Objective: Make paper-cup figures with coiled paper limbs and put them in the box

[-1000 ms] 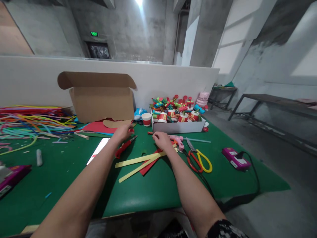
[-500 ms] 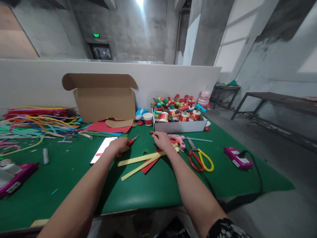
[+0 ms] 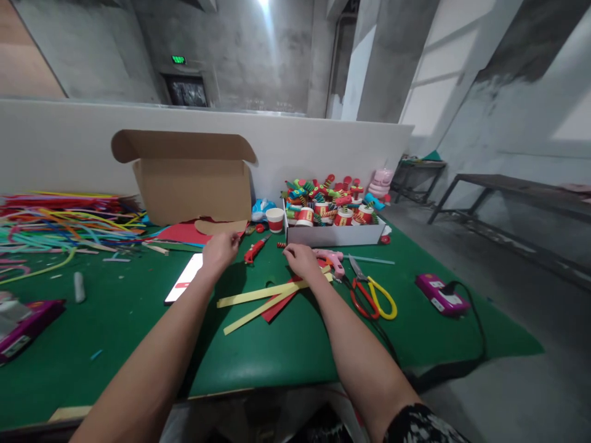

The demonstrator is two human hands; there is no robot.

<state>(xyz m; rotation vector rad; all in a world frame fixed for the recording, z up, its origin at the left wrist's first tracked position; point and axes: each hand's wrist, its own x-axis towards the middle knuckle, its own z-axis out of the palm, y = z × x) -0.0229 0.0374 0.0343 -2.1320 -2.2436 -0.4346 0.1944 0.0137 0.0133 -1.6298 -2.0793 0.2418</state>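
My left hand (image 3: 220,252) is raised over the table beside the phone (image 3: 183,280), its fingers curled together; whether anything is in them is hidden. Just right of it lies a red-handled craft knife (image 3: 255,250), its pointed blade facing away from me and apart from the hand. My right hand (image 3: 301,259) is closed in a pinch at a small red-and-dark striped coil (image 3: 281,245), which sticks out left of the fingertips. Below the hands, pale yellow paper strips (image 3: 252,296) cross a red strip (image 3: 272,312). A pink glue gun (image 3: 336,263) lies right of my right hand.
Scissors (image 3: 372,294) and a purple power strip (image 3: 441,295) lie to the right. Behind stand a paper cup (image 3: 275,219), a white box (image 3: 335,235) of finished cup figures and an open cardboard box (image 3: 194,191). Colourful pipe cleaners (image 3: 69,224) are heaped at left.
My left hand has let go of the craft knife and moved up and slightly left. The knife now lies farther forward on the table. My right hand has stayed at the coil.
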